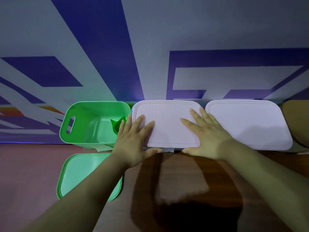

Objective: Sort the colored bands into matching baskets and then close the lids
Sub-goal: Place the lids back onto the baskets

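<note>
Three baskets stand in a row against the wall. The left one, a green basket (78,124), is uncovered and holds a green band (117,127) at its right side. Its green lid (80,173) lies flat on the table in front of it. The middle basket is covered by a pale pink lid (168,126). My left hand (133,141) and my right hand (207,138) both press flat on this lid, fingers straight, thumbs at its near edge. The right basket carries another pale pink lid (247,124).
A wall with blue and grey graphics (150,47) rises directly behind the baskets. The brown wooden table (184,190) stretches toward me. A tan object (299,123) sits at the far right edge.
</note>
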Demonstrator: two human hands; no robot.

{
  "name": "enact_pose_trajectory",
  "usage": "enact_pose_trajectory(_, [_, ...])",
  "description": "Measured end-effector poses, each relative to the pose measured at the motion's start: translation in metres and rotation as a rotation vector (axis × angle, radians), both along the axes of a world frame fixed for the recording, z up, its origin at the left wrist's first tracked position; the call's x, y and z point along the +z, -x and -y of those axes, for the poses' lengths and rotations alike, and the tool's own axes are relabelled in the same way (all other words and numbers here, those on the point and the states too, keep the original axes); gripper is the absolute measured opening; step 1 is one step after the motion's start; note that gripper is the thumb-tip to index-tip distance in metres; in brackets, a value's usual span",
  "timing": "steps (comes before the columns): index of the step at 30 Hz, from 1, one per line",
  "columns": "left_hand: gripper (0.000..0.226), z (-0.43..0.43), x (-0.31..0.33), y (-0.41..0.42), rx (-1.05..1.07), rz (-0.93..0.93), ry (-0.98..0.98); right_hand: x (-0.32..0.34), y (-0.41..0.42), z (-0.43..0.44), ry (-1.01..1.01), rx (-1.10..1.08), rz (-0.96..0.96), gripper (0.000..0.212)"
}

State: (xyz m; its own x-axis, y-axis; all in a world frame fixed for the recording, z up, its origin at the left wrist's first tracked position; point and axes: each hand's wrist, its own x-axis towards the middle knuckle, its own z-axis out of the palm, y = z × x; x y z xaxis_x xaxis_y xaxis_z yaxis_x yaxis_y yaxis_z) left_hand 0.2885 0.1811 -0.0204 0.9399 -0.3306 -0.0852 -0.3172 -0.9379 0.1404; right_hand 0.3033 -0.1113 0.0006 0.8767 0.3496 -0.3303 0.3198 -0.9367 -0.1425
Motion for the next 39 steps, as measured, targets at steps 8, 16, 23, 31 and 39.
enact_pose_trajectory(8, [0.093,-0.008,-0.002,0.000,0.020,0.011,-0.013,-0.006,0.001,-0.006,0.010,0.077,0.051,0.096])
enact_pose_trajectory(16, [0.091,-0.011,-0.004,0.001,0.003,0.010,-0.061,-0.007,0.003,-0.008,0.049,0.127,0.070,0.092])
enact_pose_trajectory(23, [0.087,-0.007,-0.002,0.004,-0.011,0.018,-0.101,0.001,-0.001,-0.004,0.097,0.156,0.056,0.095])
enact_pose_trajectory(31, [0.085,0.005,-0.006,0.007,-0.001,0.014,-0.084,0.001,-0.001,0.008,0.095,0.148,0.038,0.096])
enact_pose_trajectory(39, [0.087,0.005,-0.003,0.006,0.017,-0.054,-0.062,-0.002,0.006,0.008,0.071,0.124,0.050,0.095])
